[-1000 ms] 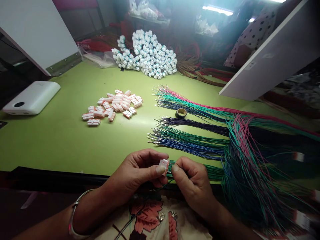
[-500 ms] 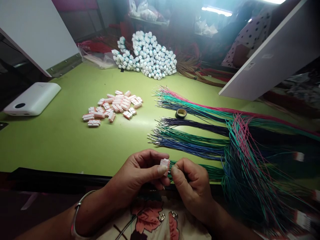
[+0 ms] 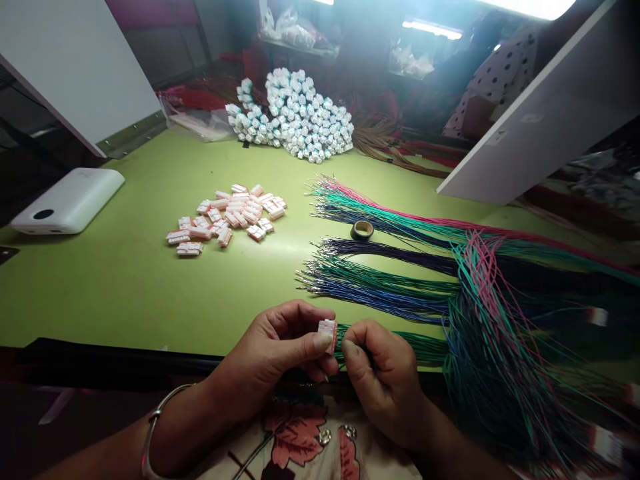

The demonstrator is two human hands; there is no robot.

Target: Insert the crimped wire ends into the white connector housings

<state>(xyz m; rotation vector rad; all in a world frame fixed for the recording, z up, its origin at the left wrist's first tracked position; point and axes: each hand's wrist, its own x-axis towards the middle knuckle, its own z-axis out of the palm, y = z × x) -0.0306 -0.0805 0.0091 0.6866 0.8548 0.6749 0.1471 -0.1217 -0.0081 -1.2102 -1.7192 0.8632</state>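
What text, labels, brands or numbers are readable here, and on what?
No legible text.
White device: faint mark on top, too small to read.
White panel at right: small label-like patches, too blurred to read.
Connector in left hand: no readable marking.

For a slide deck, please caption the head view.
Left hand holds a white-and-orange connector, right hand close beside it; coloured wires lie on the green table.

Grn tabletop [image 3: 115, 287], wht side panels [image 3: 75, 67], strip light [image 3: 433, 30] abv
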